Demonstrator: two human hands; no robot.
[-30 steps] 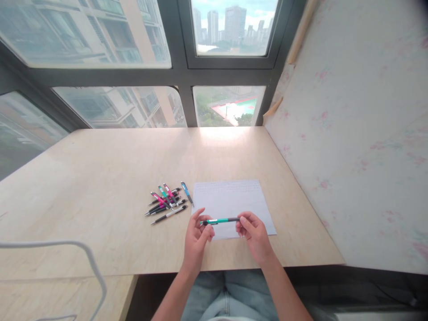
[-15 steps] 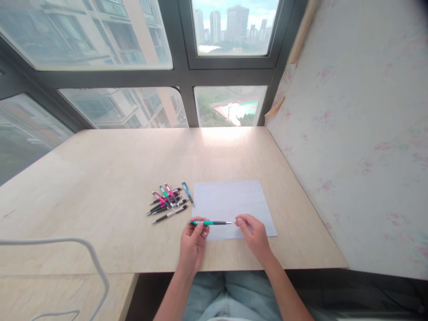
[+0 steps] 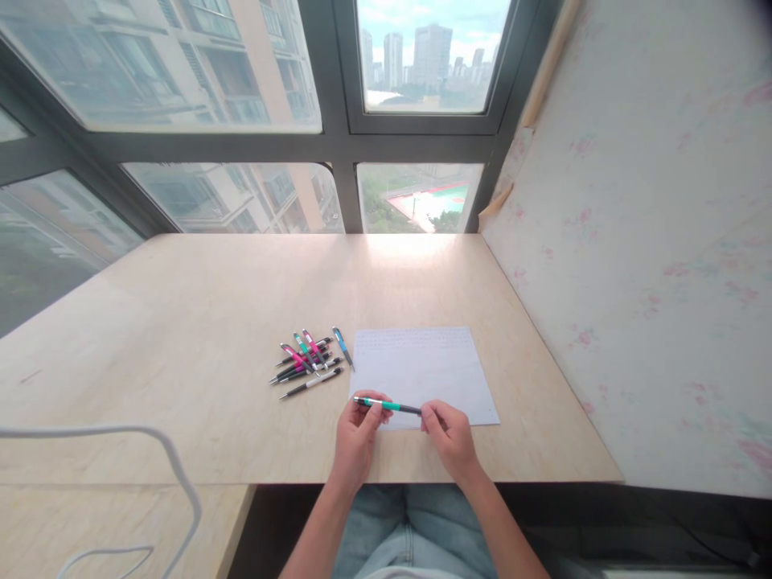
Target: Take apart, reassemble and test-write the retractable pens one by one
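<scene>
A green pen (image 3: 392, 406) with a dark grip is held level between both hands, above the near edge of a sheet of paper (image 3: 422, 362). My left hand (image 3: 357, 434) is closed around its clip end, thumb on top. The fingers of my right hand (image 3: 449, 438) pinch the tip end, so the metal point is hidden. Lines of small handwriting run along the top of the sheet. Left of the paper lies a loose pile of pens (image 3: 305, 358) in black, pink, green and white, and a blue pen (image 3: 343, 349) lies by the sheet's upper left corner.
The light wooden desk (image 3: 199, 346) reaches back to the window frame (image 3: 241, 148). A flowered wall (image 3: 633, 241) bounds the right side. A white cable (image 3: 174, 458) arches across the near left corner. My legs are under the desk's front edge.
My right hand has closed on the pen's tip end, which stood just apart from it before. The pen now slants slightly down to the right. The view has shifted a little.
</scene>
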